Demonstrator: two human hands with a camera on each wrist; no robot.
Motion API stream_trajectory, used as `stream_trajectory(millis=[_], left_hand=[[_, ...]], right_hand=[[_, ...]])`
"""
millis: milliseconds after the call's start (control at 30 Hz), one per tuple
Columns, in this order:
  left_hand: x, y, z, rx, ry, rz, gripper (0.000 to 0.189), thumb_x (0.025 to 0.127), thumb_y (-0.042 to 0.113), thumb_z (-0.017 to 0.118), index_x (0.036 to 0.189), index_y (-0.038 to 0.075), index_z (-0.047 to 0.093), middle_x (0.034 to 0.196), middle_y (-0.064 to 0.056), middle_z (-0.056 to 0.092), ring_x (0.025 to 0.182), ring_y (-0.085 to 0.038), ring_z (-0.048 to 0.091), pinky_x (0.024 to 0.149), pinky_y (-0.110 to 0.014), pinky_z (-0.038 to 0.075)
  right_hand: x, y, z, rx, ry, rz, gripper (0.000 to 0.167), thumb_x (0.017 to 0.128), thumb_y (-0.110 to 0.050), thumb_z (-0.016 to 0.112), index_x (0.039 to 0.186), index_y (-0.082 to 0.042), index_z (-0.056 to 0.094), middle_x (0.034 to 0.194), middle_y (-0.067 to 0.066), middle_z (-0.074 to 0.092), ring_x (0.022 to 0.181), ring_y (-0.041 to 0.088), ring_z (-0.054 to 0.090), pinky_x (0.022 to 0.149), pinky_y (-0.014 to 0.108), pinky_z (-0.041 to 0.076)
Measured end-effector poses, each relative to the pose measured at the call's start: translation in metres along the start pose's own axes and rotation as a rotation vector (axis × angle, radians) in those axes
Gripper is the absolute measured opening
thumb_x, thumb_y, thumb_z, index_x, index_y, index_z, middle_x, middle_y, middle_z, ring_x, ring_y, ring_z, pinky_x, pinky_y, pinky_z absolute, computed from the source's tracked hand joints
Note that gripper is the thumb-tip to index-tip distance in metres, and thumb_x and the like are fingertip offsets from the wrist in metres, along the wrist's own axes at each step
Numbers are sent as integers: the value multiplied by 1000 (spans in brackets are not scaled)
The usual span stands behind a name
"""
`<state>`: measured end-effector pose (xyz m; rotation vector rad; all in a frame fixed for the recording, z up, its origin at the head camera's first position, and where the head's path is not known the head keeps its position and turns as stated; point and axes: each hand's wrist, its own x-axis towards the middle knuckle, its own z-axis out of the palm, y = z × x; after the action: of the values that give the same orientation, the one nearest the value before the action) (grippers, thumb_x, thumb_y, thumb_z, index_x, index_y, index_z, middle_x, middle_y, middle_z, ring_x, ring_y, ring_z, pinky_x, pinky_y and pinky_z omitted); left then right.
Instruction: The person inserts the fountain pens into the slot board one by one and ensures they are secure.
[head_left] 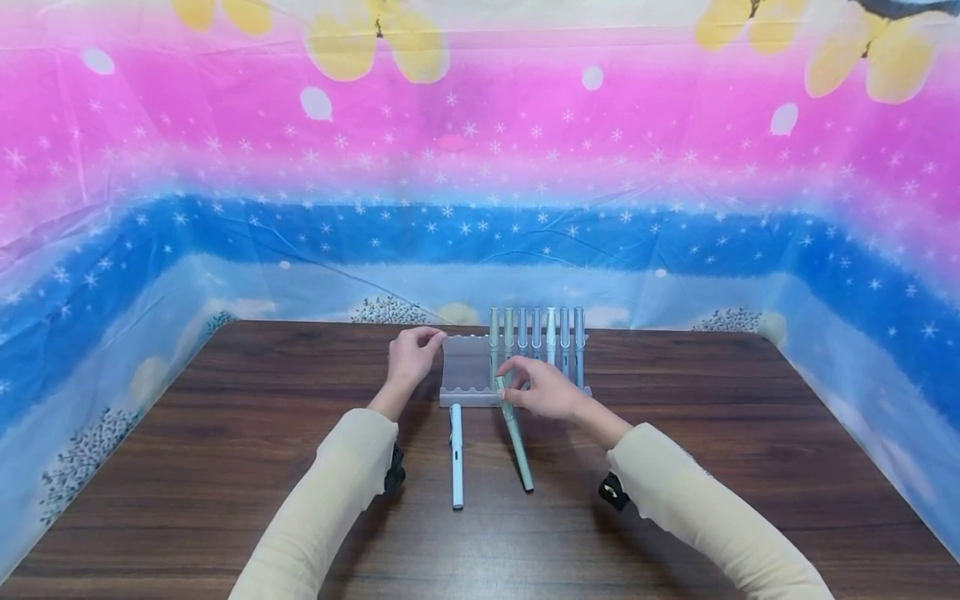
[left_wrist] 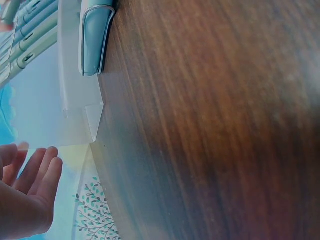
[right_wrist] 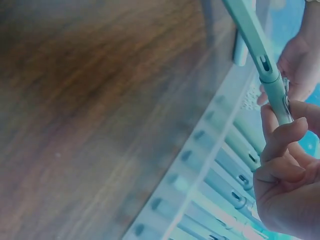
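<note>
A clear pen rack stands on the table, with several pens upright in its right part. My left hand is at the rack's upper left corner, thumb and index finger pinching its edge; in the left wrist view the other fingers of that hand extend beside the clear panel. My right hand pinches a light green pen by its clip end, in front of the rack. The pen slants, its far end toward the near side of the table. A pale blue pen lies before the rack's left part.
The brown wooden table reaches back to a printed cloth backdrop with snowflakes and balloons. Along the rack's front runs a scalloped ledge. Black wrist straps show beneath the cream sleeves.
</note>
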<state>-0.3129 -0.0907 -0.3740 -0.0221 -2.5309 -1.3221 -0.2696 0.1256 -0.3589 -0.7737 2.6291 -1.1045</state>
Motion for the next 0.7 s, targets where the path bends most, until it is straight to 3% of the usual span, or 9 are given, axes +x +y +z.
stream_trajectory(millis=[233,467,700], left_hand=[[0,1,0,4,-2,-6,24,88,22,54,101,5,66,83,-10,65,81,-23,58,79,-37,40],[0,1,-1,1,0,-8,23,88,21,55,100,4,66,84,-10,65,83,-24,57,81,-38,40],[0,1,-1,2,2,-4,23,88,21,55,100,4,66,85,-10,65,84,-24,57,81,-38,39]], right_hand=[[6,-6,-7,-7,98,-25,31,84,-19,61,112,-9,52,82,0,60,73,20,57,59,30,45],[10,-12,-13,33,162,-48,30,85,-18,60,113,-10,52,83,2,61,68,30,58,53,32,46],[18,-19,-18,33,247,-34,30,84,-19,61,112,-13,52,85,0,61,68,22,58,56,33,45]])
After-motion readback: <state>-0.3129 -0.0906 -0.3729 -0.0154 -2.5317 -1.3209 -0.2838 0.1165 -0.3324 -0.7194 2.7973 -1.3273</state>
